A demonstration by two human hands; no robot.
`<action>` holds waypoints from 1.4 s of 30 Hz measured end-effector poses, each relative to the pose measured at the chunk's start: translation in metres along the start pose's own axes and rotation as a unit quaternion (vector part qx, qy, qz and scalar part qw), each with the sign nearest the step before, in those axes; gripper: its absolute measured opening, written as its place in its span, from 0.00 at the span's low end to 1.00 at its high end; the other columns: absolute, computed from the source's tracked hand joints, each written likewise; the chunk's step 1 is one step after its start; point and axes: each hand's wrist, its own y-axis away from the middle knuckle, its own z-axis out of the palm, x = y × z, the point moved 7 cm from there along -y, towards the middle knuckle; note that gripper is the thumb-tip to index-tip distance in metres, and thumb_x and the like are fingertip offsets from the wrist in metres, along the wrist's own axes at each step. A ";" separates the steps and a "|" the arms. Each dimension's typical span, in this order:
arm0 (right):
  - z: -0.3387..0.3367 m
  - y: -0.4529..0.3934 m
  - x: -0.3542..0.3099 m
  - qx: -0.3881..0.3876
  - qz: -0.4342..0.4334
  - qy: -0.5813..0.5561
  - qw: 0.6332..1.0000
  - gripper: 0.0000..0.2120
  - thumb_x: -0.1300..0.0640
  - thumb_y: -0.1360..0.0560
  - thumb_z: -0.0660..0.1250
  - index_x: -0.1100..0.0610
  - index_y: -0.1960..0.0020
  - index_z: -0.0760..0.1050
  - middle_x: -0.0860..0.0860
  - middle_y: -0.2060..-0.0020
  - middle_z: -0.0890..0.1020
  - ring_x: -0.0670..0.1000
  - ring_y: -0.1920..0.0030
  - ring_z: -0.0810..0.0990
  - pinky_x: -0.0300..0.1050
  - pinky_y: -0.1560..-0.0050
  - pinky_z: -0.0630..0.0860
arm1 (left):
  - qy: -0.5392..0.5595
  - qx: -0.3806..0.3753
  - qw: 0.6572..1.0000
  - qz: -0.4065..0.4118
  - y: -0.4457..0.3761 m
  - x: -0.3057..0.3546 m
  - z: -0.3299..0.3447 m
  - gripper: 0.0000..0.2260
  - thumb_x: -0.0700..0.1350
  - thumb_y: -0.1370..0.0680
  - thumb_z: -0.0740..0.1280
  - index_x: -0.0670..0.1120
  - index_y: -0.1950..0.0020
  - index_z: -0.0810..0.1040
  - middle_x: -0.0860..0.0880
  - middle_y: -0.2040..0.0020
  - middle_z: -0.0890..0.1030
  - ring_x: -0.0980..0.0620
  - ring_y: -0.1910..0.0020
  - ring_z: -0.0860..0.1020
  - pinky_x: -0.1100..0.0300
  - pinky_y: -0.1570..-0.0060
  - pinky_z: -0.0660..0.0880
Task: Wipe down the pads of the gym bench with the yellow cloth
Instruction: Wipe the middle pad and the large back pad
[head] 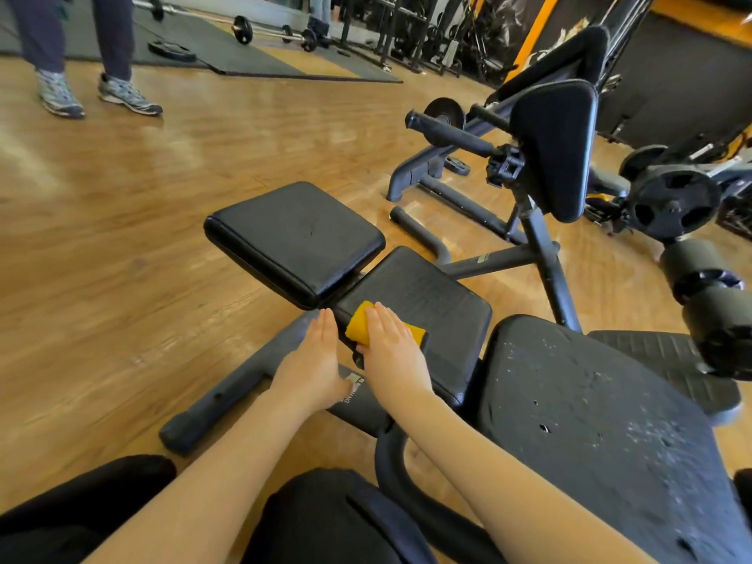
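On the middle pad point(427, 303) of the bench, near its left edge, lies the cloth point(360, 321), yellow, folded. Right hand point(390, 339) flat on top of it, fingers straight and together, pressing; cloth shows beyond the fingertips and to the right of the hand. Left hand point(315, 360) just beside, fingers straight, off the pad's edge over the frame point(228, 394). Pads counted: three black on this bench, nearest one scuffed.

gym | barbell point(244, 29) | weight plate point(673, 205) | padded bench point(415, 291)
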 end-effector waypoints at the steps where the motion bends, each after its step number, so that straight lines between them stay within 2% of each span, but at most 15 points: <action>1: -0.002 0.004 0.004 -0.008 -0.006 -0.003 1.000 0.31 0.52 0.24 0.62 0.54 0.26 0.51 0.50 0.25 0.56 0.51 0.26 0.53 0.47 0.29 0.57 | 0.000 0.002 1.000 0.000 0.000 0.000 0.000 0.48 0.50 0.28 0.71 0.45 0.26 0.36 0.48 0.23 0.42 0.50 0.25 0.49 0.52 0.31 0.63; 3: -0.006 0.021 0.020 -0.015 -0.010 0.003 1.000 0.33 0.47 0.25 0.62 0.51 0.26 0.50 0.47 0.25 0.55 0.48 0.26 0.53 0.46 0.29 0.57 | 0.001 0.010 1.000 -0.003 0.001 0.000 -0.002 0.47 0.49 0.28 0.71 0.46 0.25 0.36 0.48 0.23 0.43 0.49 0.25 0.52 0.52 0.32 0.65; 5: -0.007 0.039 0.038 -0.016 -0.001 0.022 1.000 0.32 0.48 0.24 0.61 0.50 0.26 0.50 0.46 0.25 0.55 0.48 0.26 0.54 0.45 0.29 0.56 | 0.010 0.011 1.000 -0.005 0.002 0.001 -0.003 0.47 0.47 0.28 0.71 0.47 0.25 0.37 0.48 0.23 0.43 0.48 0.26 0.55 0.53 0.34 0.67; 9: -0.004 0.034 0.039 -0.010 0.022 0.027 0.999 0.31 0.55 0.24 0.62 0.52 0.26 0.51 0.48 0.25 0.56 0.49 0.26 0.54 0.46 0.29 0.55 | 0.018 0.017 1.000 -0.007 0.002 0.000 -0.003 0.46 0.45 0.27 0.70 0.47 0.25 0.37 0.49 0.23 0.43 0.49 0.26 0.53 0.53 0.33 0.66; 11: 0.001 0.007 0.017 -0.019 -0.002 0.011 1.000 0.31 0.59 0.23 0.62 0.54 0.26 0.50 0.49 0.25 0.55 0.49 0.25 0.52 0.45 0.28 0.55 | 0.022 0.008 1.000 -0.003 0.001 0.000 -0.003 0.46 0.48 0.28 0.70 0.47 0.25 0.37 0.48 0.23 0.43 0.50 0.25 0.52 0.53 0.32 0.64; 12: 0.005 -0.009 0.004 -0.026 -0.023 0.007 0.999 0.31 0.60 0.23 0.61 0.54 0.26 0.50 0.50 0.25 0.55 0.50 0.25 0.51 0.45 0.28 0.54 | 0.030 0.000 1.000 0.001 0.000 -0.001 -0.003 0.46 0.49 0.28 0.71 0.47 0.25 0.39 0.48 0.23 0.46 0.49 0.26 0.54 0.53 0.33 0.66; 14: 0.010 -0.036 -0.020 -0.045 -0.062 0.008 0.997 0.29 0.60 0.23 0.60 0.54 0.26 0.51 0.50 0.25 0.55 0.50 0.25 0.50 0.45 0.28 0.54 | 0.068 -0.011 0.998 0.003 -0.001 -0.004 -0.006 0.42 0.48 0.29 0.72 0.47 0.25 0.47 0.47 0.25 0.56 0.48 0.32 0.66 0.54 0.39 0.71; 16: 0.013 -0.048 -0.029 -0.058 -0.086 0.012 0.995 0.28 0.59 0.23 0.61 0.54 0.27 0.53 0.50 0.25 0.56 0.50 0.25 0.50 0.45 0.28 0.54 | 0.114 -0.007 0.994 -0.001 -0.002 -0.011 -0.010 0.40 0.46 0.30 0.73 0.50 0.26 0.51 0.49 0.27 0.61 0.50 0.35 0.69 0.55 0.41 0.72; 21: 0.003 -0.005 0.009 -0.030 -0.067 -0.017 0.997 0.32 0.53 0.25 0.64 0.48 0.26 0.52 0.45 0.26 0.56 0.47 0.26 0.54 0.43 0.31 0.61 | 0.081 -0.006 0.996 -0.020 0.000 -0.015 -0.011 0.47 0.49 0.29 0.72 0.50 0.25 0.38 0.49 0.23 0.47 0.48 0.28 0.61 0.51 0.37 0.70; 23: -0.002 0.017 0.031 -0.023 -0.045 -0.010 0.999 0.32 0.53 0.25 0.65 0.46 0.27 0.52 0.44 0.26 0.57 0.46 0.27 0.56 0.44 0.32 0.62 | 0.087 -0.008 0.996 -0.008 0.001 -0.011 -0.010 0.46 0.49 0.28 0.71 0.50 0.25 0.38 0.50 0.23 0.47 0.49 0.28 0.61 0.50 0.36 0.69; 26: -0.004 0.035 0.047 -0.022 -0.011 0.003 1.000 0.32 0.54 0.26 0.65 0.45 0.27 0.53 0.44 0.26 0.58 0.47 0.27 0.57 0.47 0.31 0.62 | 0.090 -0.026 0.996 0.005 0.003 -0.006 -0.004 0.47 0.49 0.29 0.72 0.49 0.25 0.39 0.50 0.23 0.46 0.50 0.26 0.55 0.53 0.31 0.63; 29: -0.002 0.024 0.034 -0.007 0.003 0.013 1.000 0.32 0.54 0.25 0.65 0.49 0.27 0.53 0.47 0.26 0.58 0.49 0.26 0.57 0.48 0.31 0.61 | 0.075 -0.018 0.997 0.010 0.003 -0.006 -0.001 0.46 0.49 0.29 0.71 0.49 0.25 0.39 0.50 0.23 0.46 0.50 0.26 0.54 0.55 0.31 0.62; 32: 0.005 -0.005 0.004 0.001 -0.018 0.009 1.000 0.33 0.55 0.26 0.66 0.53 0.27 0.53 0.49 0.26 0.58 0.50 0.26 0.55 0.48 0.31 0.62 | 0.070 0.003 0.997 0.010 0.001 -0.010 -0.001 0.46 0.48 0.29 0.72 0.50 0.25 0.40 0.50 0.23 0.49 0.50 0.27 0.58 0.57 0.35 0.65; 36: 0.008 -0.021 -0.012 -0.006 -0.044 -0.013 0.999 0.34 0.55 0.26 0.67 0.53 0.26 0.52 0.50 0.26 0.57 0.51 0.26 0.54 0.48 0.30 0.60 | 0.088 0.008 0.996 -0.006 -0.004 -0.011 0.000 0.48 0.48 0.29 0.72 0.51 0.25 0.36 0.49 0.23 0.51 0.48 0.28 0.62 0.49 0.36 0.69; 42: -0.010 0.034 0.044 -0.050 -0.032 0.003 0.998 0.33 0.51 0.25 0.64 0.48 0.26 0.50 0.45 0.25 0.55 0.47 0.26 0.53 0.45 0.29 0.56 | 0.068 0.043 0.997 0.006 -0.011 0.008 0.001 0.51 0.53 0.31 0.73 0.46 0.25 0.37 0.47 0.23 0.45 0.48 0.25 0.51 0.53 0.31 0.59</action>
